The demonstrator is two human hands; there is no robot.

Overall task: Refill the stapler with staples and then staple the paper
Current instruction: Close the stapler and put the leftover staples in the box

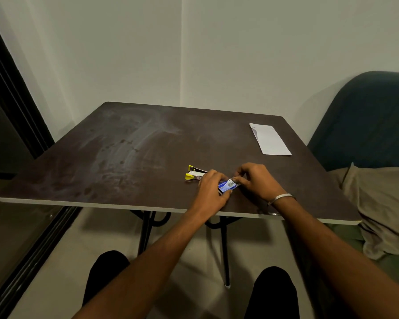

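Both hands meet over the near edge of a dark brown, smudged tabletop [124, 143], working a small blue-and-white cardboard staple box [227, 185]; the left hand [213, 189] wraps its fingers around the box's near end, while the right hand [256, 179], a silver metal bangle [282, 198] on its wrist, pinches the box's far end between thumb and fingertips; whether the box is open cannot be told. Just beyond the left hand's knuckles lies a yellow-and-black stapler with a silver metal body [195, 174], flat on the tabletop and partly hidden by that hand; a folded white sheet of paper [270, 139] rests well beyond the right hand, toward the far right corner; a dark teal upholstered chair [366, 120] stands to the right of the table.
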